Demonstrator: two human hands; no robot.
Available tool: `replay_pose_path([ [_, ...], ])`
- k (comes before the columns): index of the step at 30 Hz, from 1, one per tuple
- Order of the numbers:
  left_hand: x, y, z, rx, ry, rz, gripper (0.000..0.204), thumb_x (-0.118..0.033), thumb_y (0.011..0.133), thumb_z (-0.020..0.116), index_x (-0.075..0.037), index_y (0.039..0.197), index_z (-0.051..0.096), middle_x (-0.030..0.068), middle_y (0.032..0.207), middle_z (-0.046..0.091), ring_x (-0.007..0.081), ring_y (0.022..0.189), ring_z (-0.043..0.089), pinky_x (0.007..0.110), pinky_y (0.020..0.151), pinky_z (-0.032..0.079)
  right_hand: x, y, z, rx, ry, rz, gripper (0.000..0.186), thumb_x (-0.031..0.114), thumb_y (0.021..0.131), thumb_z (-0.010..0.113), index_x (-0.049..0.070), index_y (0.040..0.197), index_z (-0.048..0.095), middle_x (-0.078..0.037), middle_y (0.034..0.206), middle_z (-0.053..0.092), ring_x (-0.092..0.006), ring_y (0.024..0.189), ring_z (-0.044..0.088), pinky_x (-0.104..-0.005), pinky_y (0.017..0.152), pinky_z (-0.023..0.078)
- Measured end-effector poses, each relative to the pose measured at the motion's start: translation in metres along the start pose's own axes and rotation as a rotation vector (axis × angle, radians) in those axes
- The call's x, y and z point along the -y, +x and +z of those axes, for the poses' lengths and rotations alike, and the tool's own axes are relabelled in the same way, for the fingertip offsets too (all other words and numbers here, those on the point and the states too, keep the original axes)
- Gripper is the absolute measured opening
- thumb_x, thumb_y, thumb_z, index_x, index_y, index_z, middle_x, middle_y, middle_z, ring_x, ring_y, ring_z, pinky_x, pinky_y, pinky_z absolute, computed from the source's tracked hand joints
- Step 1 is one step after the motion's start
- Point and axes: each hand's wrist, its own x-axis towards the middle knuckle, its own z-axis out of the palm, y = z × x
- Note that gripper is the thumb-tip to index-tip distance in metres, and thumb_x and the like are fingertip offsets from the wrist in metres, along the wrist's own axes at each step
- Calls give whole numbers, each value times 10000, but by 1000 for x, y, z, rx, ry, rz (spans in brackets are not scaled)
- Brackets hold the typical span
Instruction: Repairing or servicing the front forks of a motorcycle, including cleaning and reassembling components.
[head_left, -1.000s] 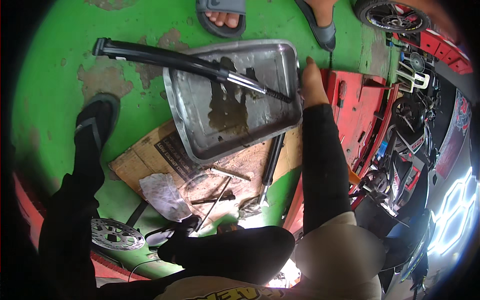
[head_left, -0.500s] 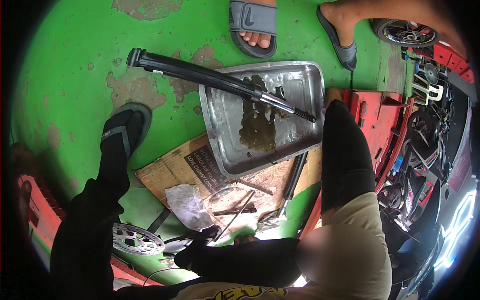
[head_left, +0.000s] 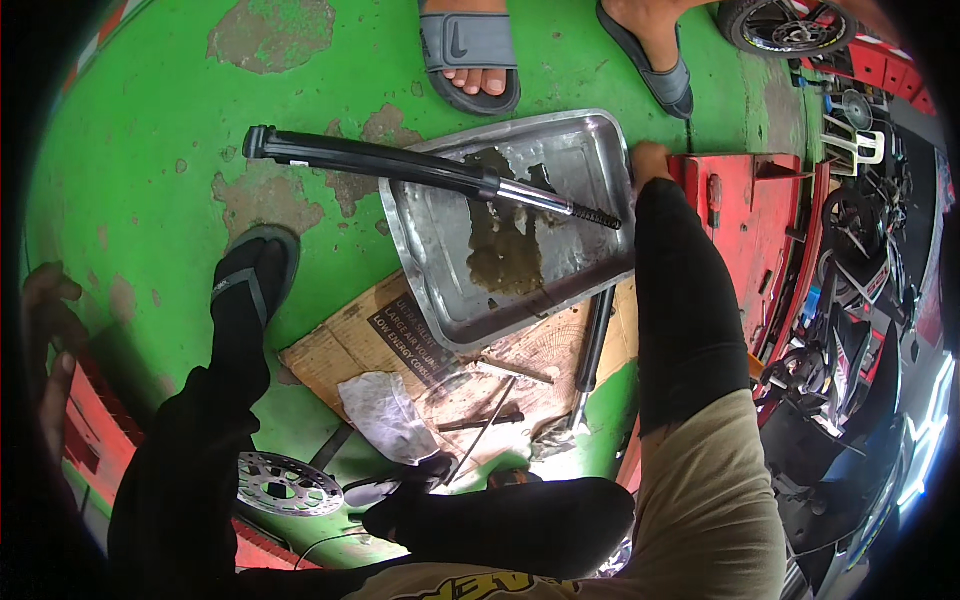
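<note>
My right hand (head_left: 652, 160) is closed at the far right corner of a shallow metal tray (head_left: 440, 325), its fingers mostly hidden. Brown oily liquid (head_left: 505, 250) lies in the tray. Across the tray's far side rests a black motorcycle fork leg (head_left: 370, 160). Its chrome tube and coil spring (head_left: 597, 217) point right over the tray, while its black end extends past the left rim. At the left edge, in shadow, appears what looks like my left hand (head_left: 50, 335). Its fingers are spread, and nothing shows in them.
Flattened cardboard (head_left: 340, 330) lies under the tray's near side, holding a white rag (head_left: 388, 415), metal rods and a second fork leg (head_left: 597, 345). A brake disc (head_left: 288, 483) sits nearby. Another person's sandalled foot (head_left: 470, 60) stands beyond the tray. Red metal stands (head_left: 735, 220) flank the right.
The view has shifted slightly, moving the tray and fork leg a little up and left in it. The hand at the left edge has come further into view. My right hand stays at the tray.
</note>
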Motion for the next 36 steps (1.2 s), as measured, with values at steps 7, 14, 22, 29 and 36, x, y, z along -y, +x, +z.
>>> replay_pose_path([
  [7,-16,31,33,-221,89,136,648,-370,896,622,-21,1420,466,106,1212,563,177,954,562,352,914,452,10,-34,-133,-755,1277,663,228,136,921,612,2,1105,590,-236,1084,658,-410,1018,636,-500,834,493],
  [14,-70,97,56,89,125,311,691,-64,735,666,-9,1400,486,103,1210,585,173,936,586,342,926,462,83,-245,-176,-817,1364,445,264,69,931,604,-22,1172,544,-228,1042,545,-425,1004,529,-494,881,439],
  [22,-183,161,128,518,169,662,696,-41,686,725,-12,1351,521,136,1214,597,209,915,621,356,887,499,171,-379,-80,-214,1340,868,236,81,917,614,72,1146,559,-174,1113,551,-386,1089,533,-504,936,416],
  [29,-224,172,180,718,175,796,694,-72,721,758,-24,1370,518,130,1215,603,208,938,635,363,913,487,176,-401,-72,-211,1332,1114,235,88,899,615,67,1126,557,-181,1089,562,-392,1078,536,-504,921,425],
  [36,-235,169,190,859,273,814,740,-101,737,735,-30,1418,453,132,1256,594,215,986,638,389,959,481,207,-467,-61,-178,1256,1498,198,93,890,632,67,1077,572,-175,1074,600,-402,1058,567,-501,890,445],
])
